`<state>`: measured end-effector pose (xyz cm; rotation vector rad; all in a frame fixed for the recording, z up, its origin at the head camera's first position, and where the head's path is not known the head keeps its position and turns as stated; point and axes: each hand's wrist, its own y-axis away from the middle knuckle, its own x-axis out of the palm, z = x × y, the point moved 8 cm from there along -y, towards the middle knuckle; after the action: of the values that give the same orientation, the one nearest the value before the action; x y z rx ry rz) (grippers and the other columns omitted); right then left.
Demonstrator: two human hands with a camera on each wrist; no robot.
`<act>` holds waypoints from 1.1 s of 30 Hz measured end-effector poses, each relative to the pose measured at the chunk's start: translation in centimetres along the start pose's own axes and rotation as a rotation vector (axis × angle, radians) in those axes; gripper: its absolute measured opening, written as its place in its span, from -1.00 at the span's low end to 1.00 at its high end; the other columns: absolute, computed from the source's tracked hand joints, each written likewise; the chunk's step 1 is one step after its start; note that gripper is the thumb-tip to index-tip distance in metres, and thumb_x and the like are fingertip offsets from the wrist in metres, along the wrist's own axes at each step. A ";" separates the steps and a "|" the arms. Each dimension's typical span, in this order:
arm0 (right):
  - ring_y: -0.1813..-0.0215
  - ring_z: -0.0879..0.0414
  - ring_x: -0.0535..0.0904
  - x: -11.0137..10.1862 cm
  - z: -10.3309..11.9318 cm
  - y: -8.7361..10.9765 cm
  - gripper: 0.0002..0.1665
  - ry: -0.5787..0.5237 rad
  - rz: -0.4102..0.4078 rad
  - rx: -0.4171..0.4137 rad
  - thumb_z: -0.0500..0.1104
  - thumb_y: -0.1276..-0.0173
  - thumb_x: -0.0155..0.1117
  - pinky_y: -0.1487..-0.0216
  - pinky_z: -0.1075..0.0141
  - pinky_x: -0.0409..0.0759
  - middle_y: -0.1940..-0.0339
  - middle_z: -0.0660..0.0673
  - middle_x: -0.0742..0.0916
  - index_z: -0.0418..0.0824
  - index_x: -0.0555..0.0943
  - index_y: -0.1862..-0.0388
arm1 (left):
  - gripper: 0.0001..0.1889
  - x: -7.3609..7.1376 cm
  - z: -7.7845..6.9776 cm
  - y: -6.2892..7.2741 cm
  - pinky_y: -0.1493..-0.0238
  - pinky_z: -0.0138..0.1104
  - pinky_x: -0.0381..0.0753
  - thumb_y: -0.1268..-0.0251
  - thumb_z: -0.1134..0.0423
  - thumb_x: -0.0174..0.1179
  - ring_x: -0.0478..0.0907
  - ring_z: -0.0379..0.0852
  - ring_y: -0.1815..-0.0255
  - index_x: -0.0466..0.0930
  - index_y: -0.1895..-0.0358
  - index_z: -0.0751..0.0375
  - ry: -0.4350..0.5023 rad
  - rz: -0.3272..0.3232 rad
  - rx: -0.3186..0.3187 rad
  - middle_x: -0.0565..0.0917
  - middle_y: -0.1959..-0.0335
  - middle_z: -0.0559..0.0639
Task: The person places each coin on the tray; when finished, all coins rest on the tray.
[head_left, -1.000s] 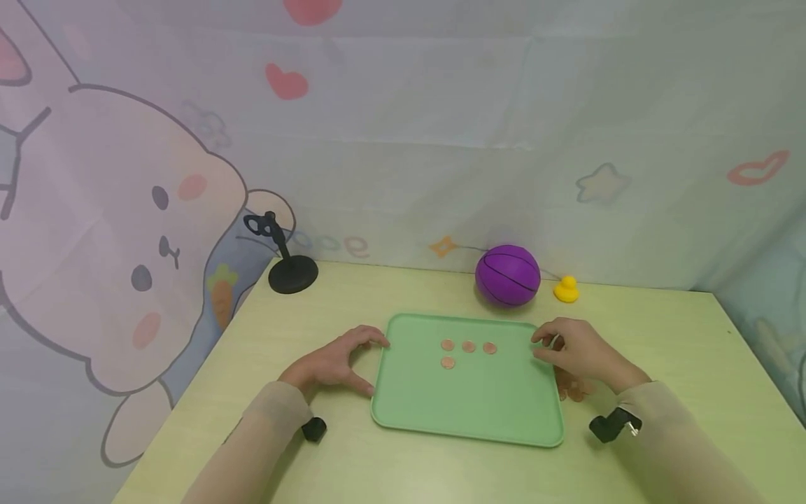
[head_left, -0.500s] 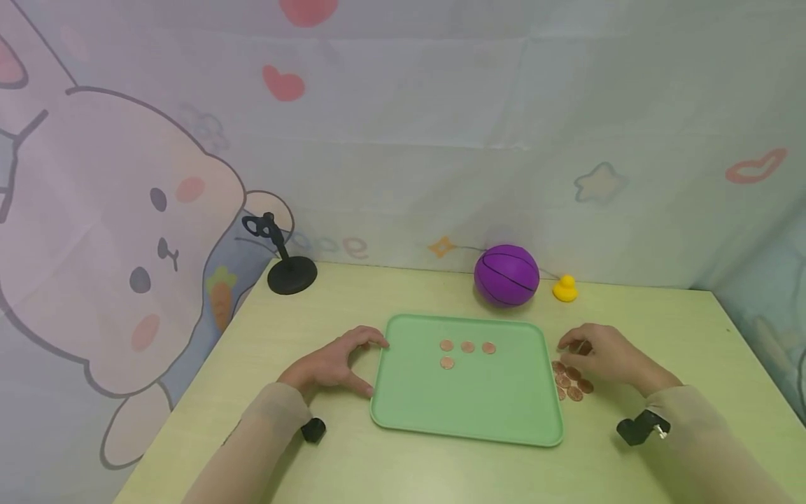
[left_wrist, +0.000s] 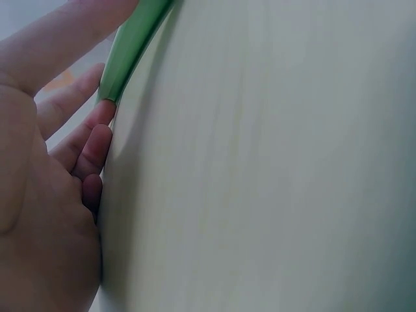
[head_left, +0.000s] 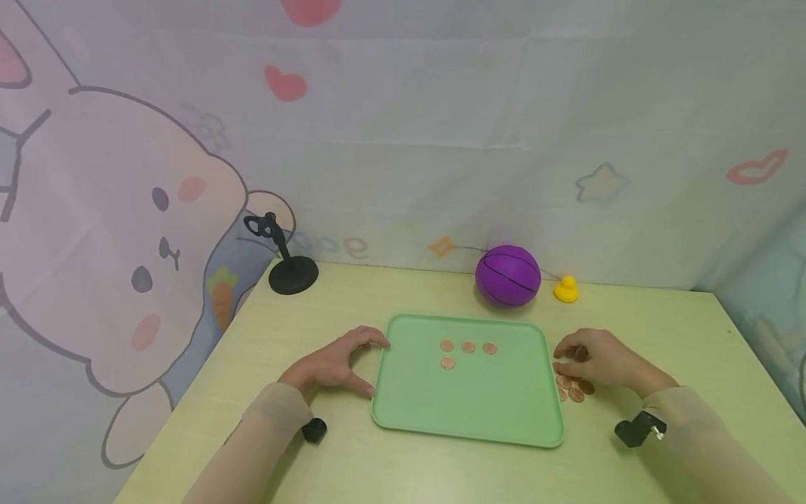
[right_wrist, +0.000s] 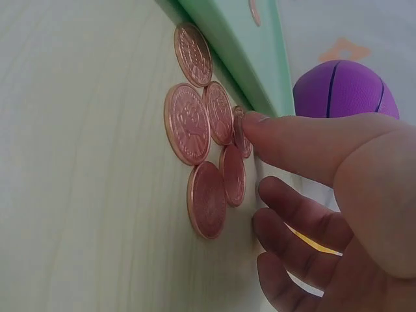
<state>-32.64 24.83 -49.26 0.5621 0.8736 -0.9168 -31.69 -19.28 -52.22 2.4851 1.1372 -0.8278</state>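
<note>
Several copper-coloured coins lie flat in a cluster on the table, close by the right edge of the green tray. At the cluster's far end my right hand reaches down, its thumb tip right at one coin. In the head view the thumb and index fingertips stand a little apart; the right wrist view hides the index finger behind the thumb. My left hand rests at the tray's left edge, thumb and fingers spread along the rim. On the tray are three coins in a row and one coin below them.
Behind the tray sit a purple ball and a yellow rubber duck. A black stand with a round base is at the table's back left. A patterned curtain hangs behind the table.
My right hand has moved from over the tray's right edge out to the coin cluster, and its thumb and index finger have since spread slightly. The left hand and the tray's coins have stayed put.
</note>
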 end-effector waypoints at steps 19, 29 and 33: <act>0.45 0.20 0.62 -0.1 0.3 -0.2 -0.87 -0.040 0.032 -0.002 -0.19 -0.42 0.45 0.21 0.32 0.61 0.42 0.07 0.70 -0.15 0.74 0.09 | -0.14 0.0 -0.2 -0.1 -0.57 -0.04 0.24 0.12 0.13 0.73 0.29 -0.02 -0.47 0.50 -0.35 -0.02 0.012 0.005 -0.015 0.37 -0.46 -0.09; 0.31 0.18 0.58 0.0 -0.2 -0.5 -0.86 -0.039 0.010 0.002 -0.20 -0.36 0.49 0.20 0.31 0.61 0.30 0.07 0.70 -0.08 0.76 0.11 | -0.15 0.0 0.0 -0.1 -0.54 0.00 0.25 0.11 0.11 0.73 0.30 0.00 -0.45 0.50 -0.34 -0.06 -0.001 0.004 -0.018 0.36 -0.47 -0.08; 0.34 0.17 0.58 0.3 -0.7 -0.7 -0.87 -0.075 0.021 0.013 -0.20 -0.38 0.47 0.24 0.33 0.59 0.35 0.06 0.67 -0.07 0.74 0.12 | -0.15 0.0 -0.1 0.0 -0.54 0.00 0.25 0.11 0.11 0.73 0.30 0.01 -0.44 0.50 -0.35 -0.06 0.004 0.004 -0.023 0.36 -0.47 -0.07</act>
<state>-33.47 24.90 -49.93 0.5434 0.7933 -0.9197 -31.69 -19.26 -52.15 2.4707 1.1357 -0.8052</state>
